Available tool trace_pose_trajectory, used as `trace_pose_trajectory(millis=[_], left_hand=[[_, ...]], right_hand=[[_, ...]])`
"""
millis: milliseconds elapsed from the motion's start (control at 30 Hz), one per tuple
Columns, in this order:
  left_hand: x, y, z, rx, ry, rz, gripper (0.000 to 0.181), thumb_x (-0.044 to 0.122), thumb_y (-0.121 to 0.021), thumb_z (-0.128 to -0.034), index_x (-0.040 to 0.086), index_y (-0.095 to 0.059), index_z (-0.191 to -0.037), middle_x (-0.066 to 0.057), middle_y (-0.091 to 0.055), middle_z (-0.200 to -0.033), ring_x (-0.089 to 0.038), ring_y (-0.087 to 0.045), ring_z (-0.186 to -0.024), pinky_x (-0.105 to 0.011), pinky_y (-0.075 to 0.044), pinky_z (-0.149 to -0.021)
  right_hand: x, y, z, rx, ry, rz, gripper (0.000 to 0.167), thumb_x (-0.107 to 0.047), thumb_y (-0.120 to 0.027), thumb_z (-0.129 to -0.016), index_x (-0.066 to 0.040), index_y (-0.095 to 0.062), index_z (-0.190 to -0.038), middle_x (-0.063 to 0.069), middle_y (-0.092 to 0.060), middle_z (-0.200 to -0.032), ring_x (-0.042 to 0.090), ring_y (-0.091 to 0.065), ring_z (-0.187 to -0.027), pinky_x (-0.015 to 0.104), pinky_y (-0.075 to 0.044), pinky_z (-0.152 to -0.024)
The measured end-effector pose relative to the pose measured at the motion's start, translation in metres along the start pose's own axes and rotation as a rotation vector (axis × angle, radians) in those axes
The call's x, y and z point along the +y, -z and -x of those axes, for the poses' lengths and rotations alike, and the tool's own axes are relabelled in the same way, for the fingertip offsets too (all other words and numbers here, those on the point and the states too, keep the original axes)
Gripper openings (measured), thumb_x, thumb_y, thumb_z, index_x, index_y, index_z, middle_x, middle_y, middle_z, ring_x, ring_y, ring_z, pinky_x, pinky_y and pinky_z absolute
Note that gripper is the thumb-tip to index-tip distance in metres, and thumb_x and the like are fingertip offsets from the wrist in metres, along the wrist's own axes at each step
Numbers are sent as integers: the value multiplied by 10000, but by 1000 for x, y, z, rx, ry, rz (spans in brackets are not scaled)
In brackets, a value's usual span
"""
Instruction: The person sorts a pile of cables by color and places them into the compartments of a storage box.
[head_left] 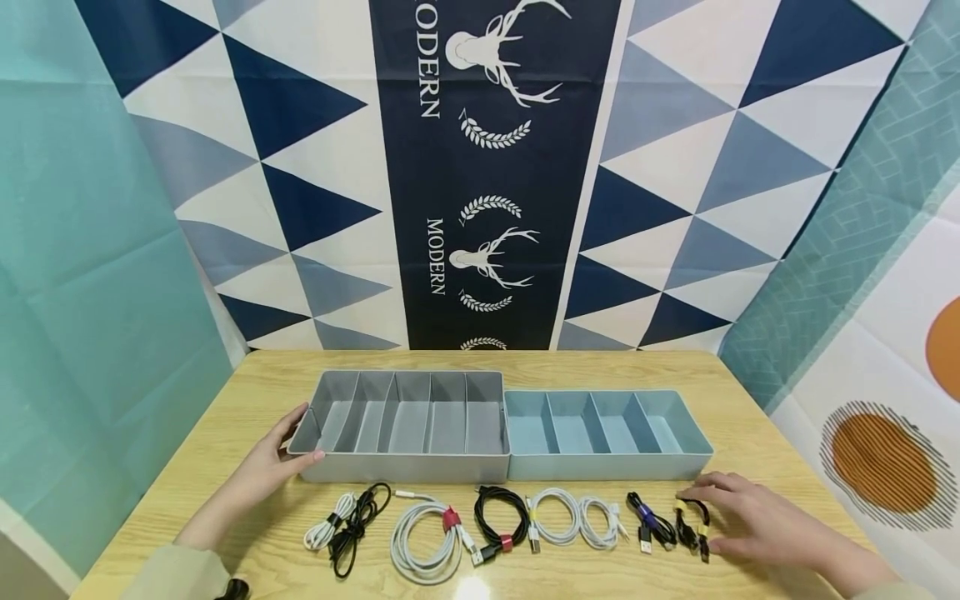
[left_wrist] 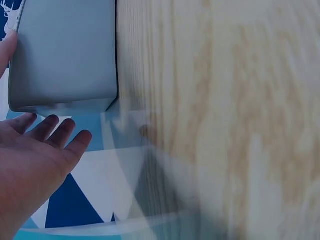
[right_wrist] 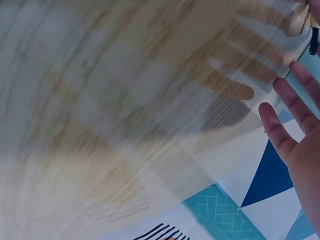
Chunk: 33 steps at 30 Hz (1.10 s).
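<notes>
A grey five-compartment box (head_left: 405,467) and a light blue four-compartment box (head_left: 611,467) stand side by side in the head view. My left hand (head_left: 258,467) is at the grey box's left end, thumb against the front corner and fingers along the end. In the left wrist view, the fingers of that hand (left_wrist: 37,160) lie loosely spread by the box (left_wrist: 65,55). At the far right of the cable row, my right hand (head_left: 772,521) has its thumb and fingers apart around a small black cable with yellow ties (head_left: 684,530); contact is unclear. The right wrist view has this hand (right_wrist: 300,135) with extended fingers.
In front of the boxes lie several coiled cables, among them a white one (head_left: 322,533), a black one (head_left: 358,525), a large white one with a red tie (head_left: 397,546) and a black one with a purple tie (head_left: 651,517). A patterned curtain (head_left: 480,167) hangs behind the table.
</notes>
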<state>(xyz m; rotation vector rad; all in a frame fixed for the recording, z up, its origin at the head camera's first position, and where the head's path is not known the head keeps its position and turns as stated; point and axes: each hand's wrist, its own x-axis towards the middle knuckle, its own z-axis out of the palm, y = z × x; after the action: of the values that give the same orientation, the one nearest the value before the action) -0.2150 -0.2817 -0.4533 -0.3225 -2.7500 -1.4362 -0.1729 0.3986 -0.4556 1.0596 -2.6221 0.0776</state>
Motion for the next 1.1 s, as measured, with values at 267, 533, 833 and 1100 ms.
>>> trace_pose_trajectory(millis=[267,533,833,1100], left_hand=[[4,2,0,-9,22,-24,875,319,-673,-873,73,-132,-1515,-301,-163,-1511,-504,-239,-1338,-578,-357,-1001],[7,3,1,-27,53,-44,888,348,-661,-879,73,-110,-1519,-303,-146,-1515,-521,-213,-1339,-596,-325,-1013],[9,3,1,-32,59,-44,882,342,-656,-884,73,-107,-1520,-319,-142,-1509,-551,-205,-1325,-579,-340,-1010],[8,3,0,-38,66,-31,879,332,-656,-885,82,-104,-1522,-321,-138,-1508,-552,-197,-1327,-580,-339,-1010]], right_hand=[[5,-4,2,19,-4,-43,488,-495,-803,-661,-251,-646,-1054,-66,-589,-1080,113,-566,-958,17,-303,-898],[4,-5,3,64,-13,-56,477,-526,-808,-633,-216,-652,-960,-92,-597,-1024,88,-578,-899,5,-313,-861],[2,2,-2,170,-23,9,532,-534,-844,-544,-234,-661,-943,-47,-592,-1074,99,-533,-938,57,-266,-910],[3,12,-8,246,1,-27,533,-455,-879,-523,-210,-622,-921,-26,-599,-1056,79,-516,-971,66,-256,-927]])
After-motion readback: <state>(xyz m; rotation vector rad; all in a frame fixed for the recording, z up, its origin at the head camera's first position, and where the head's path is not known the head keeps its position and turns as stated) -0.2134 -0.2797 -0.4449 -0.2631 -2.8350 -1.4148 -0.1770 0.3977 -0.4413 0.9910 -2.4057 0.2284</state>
